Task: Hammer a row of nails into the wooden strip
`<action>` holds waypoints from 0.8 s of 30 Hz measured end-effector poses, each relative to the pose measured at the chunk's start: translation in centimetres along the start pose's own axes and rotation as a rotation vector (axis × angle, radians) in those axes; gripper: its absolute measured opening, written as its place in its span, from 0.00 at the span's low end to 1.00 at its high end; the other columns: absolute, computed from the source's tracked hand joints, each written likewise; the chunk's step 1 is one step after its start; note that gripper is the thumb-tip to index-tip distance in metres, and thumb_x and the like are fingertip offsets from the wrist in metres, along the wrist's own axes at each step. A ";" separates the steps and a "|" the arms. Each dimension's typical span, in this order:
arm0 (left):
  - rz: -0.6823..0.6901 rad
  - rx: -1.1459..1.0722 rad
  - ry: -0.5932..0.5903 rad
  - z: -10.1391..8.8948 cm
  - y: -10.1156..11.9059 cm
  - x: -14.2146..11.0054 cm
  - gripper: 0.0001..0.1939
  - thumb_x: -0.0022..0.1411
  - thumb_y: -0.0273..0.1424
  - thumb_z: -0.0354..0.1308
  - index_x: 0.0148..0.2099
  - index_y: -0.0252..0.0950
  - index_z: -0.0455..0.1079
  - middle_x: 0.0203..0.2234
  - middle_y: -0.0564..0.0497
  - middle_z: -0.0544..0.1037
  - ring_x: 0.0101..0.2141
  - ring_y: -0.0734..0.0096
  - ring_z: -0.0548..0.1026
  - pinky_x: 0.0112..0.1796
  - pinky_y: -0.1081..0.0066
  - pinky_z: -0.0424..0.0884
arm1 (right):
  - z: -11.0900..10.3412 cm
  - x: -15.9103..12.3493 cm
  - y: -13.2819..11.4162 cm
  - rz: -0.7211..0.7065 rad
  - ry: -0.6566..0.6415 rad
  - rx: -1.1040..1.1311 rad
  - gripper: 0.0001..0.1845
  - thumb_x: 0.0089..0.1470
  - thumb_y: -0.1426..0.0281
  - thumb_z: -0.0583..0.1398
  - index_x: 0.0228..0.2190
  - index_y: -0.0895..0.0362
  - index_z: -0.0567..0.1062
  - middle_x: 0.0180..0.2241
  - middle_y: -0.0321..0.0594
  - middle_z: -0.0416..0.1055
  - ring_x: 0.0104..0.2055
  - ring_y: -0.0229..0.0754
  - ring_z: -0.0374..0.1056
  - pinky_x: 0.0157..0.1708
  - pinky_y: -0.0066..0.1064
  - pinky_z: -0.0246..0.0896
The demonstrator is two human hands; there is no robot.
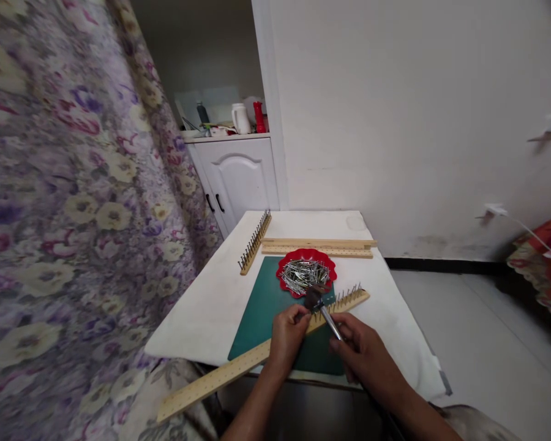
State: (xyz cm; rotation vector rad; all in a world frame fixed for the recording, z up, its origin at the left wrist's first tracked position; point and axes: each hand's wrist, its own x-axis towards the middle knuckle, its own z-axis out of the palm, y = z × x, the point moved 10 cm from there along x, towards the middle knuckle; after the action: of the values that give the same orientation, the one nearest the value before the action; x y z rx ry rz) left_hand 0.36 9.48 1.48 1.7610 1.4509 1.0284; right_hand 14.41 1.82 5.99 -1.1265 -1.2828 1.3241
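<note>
My right hand (pixel 365 352) is wrapped round the metal shaft of a hammer (pixel 331 323), whose dark head is above the wooden strip. My left hand (pixel 288 335) is closed in a pinch at the strip, near the hammer head; a nail may be between its fingertips, but I cannot make it out. The wooden strip (pixel 220 378) lies slanted across the green mat (pixel 261 306), its near left end past the table edge. Nails stand upright in its right half, and small holes mark the rest. Behind the hammer head is a red scalloped bowl (pixel 282 269) full of loose nails (pixel 304 275).
A strip studded with nails (pixel 256 242) stands at the table's far left. Two more wooden strips (pixel 319 247) lie across the back. White cloth (pixel 202 306) covers the table. A floral curtain (pixel 82 214) hangs left; a white cabinet (pixel 243 174) and wall are behind.
</note>
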 end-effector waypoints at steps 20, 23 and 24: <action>0.122 0.493 -0.138 -2.3 0.7 -3.1 0.10 0.53 0.29 0.57 0.40 0.38 0.69 0.35 0.48 0.70 0.39 0.61 0.67 0.39 0.66 0.62 | -2.8 1.9 0.0 -0.043 0.139 0.043 0.14 0.53 0.68 0.58 0.42 0.56 0.66 0.24 0.29 0.67 0.12 0.27 0.55 0.11 0.19 0.49; 0.116 0.495 -0.145 -2.1 0.7 -2.7 0.10 0.53 0.29 0.57 0.40 0.38 0.69 0.36 0.48 0.70 0.39 0.61 0.67 0.39 0.67 0.61 | -2.7 2.1 0.0 -0.044 0.142 0.042 0.14 0.54 0.67 0.58 0.43 0.56 0.66 0.24 0.30 0.68 0.12 0.27 0.56 0.11 0.20 0.49; 0.113 0.494 -0.145 -2.0 0.7 -2.6 0.10 0.53 0.28 0.57 0.40 0.38 0.69 0.35 0.48 0.70 0.39 0.61 0.67 0.39 0.67 0.61 | -2.7 2.1 0.0 -0.046 0.143 0.043 0.14 0.54 0.67 0.58 0.43 0.56 0.66 0.24 0.30 0.68 0.12 0.27 0.56 0.11 0.20 0.49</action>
State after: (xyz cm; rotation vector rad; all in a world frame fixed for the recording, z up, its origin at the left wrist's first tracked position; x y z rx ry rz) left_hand -1.24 6.82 2.62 2.2323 1.6216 0.6068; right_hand 16.85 4.28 5.90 -1.1345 -1.1639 1.2094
